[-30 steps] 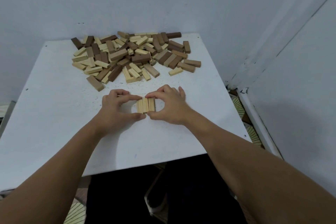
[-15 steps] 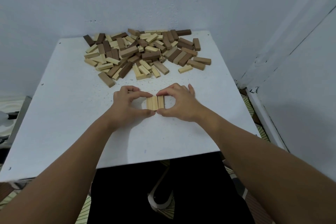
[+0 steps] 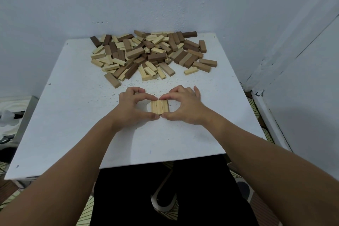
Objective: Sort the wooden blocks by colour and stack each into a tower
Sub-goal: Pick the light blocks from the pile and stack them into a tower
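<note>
Both hands square up a row of three pale blocks on the white table.

The left hand [image 3: 131, 105] and right hand [image 3: 184, 106] pinch the three pale blocks [image 3: 159, 107] between forefingers and thumbs, near the table [image 3: 73, 115] centre. The mixed pile of blocks [image 3: 150, 55] lies along the far edge, well apart.

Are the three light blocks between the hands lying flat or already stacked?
Lying flat: the three light blocks sit side by side in one layer on the table, pinched at both ends by the left hand and right hand.
</note>
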Motion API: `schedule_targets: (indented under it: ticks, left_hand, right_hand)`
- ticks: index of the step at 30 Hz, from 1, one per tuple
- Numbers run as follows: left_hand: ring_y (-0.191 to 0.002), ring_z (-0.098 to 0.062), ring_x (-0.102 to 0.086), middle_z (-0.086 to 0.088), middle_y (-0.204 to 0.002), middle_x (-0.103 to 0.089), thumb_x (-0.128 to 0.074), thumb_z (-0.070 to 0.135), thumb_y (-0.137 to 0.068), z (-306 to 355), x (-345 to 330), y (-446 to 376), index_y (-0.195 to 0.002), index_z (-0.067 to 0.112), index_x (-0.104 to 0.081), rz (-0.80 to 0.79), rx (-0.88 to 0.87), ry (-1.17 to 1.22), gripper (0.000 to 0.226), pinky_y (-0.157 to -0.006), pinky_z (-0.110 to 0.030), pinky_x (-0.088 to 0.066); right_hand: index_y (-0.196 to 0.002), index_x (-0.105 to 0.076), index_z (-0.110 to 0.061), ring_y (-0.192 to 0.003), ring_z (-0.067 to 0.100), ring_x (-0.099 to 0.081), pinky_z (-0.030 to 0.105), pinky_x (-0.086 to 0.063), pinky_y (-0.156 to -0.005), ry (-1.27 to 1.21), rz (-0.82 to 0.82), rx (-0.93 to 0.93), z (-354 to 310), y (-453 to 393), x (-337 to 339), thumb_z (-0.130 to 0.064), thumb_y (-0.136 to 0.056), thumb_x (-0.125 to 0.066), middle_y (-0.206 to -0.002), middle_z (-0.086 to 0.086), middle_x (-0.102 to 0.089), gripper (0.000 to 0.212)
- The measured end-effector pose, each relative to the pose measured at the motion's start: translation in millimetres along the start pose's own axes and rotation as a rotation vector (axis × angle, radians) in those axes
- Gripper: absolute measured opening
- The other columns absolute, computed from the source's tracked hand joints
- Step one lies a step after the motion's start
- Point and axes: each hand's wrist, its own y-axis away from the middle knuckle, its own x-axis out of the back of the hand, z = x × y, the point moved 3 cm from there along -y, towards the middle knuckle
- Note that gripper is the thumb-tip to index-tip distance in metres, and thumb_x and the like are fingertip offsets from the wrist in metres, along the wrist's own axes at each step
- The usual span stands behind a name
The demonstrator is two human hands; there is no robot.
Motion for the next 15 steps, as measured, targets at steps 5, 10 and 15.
schedule_targets:
  ticks: [5, 10, 15]
  left_hand:
    - [-0.133, -0.011, -0.025, 0.014, -0.132, -0.038, -0.094, 0.043, -0.069, -2, 7, 6, -0.116, 0.049, -0.07, -0.038, -0.026, -0.054, 0.053, -0.108, -0.031, -0.024]
    - [-0.135, -0.007, -0.026, 0.016, -0.137, -0.039, -0.095, 0.038, -0.069, -10, 7, 15, -0.115, 0.048, -0.071, -0.014, -0.023, 0.03, 0.053, -0.109, -0.029, -0.024]
    - [-0.135, -0.006, -0.026, 0.018, -0.135, -0.038, -0.097, 0.037, -0.067, -11, 6, 12, -0.112, 0.049, -0.072, -0.03, -0.007, 0.062, 0.053, -0.109, -0.03, -0.025]
  right_hand:
    - [-0.132, -0.06, -0.05, -0.132, 0.014, -0.032, 0.052, 0.005, -0.123, 0.022, 0.011, 0.024, -9, 4, -9, -0.057, -0.078, -0.077, -0.12, -0.018, -0.043, 0.057]
    - [-0.131, -0.059, -0.051, -0.133, 0.014, -0.032, 0.052, 0.003, -0.124, 0.049, 0.038, 0.029, -13, 7, -18, -0.065, -0.074, -0.07, -0.121, -0.02, -0.041, 0.06]
    - [-0.132, -0.057, -0.051, -0.135, 0.016, -0.031, 0.052, 0.003, -0.124, 0.059, 0.031, 0.027, -13, 7, -19, -0.064, -0.075, -0.071, -0.123, -0.019, -0.041, 0.06]
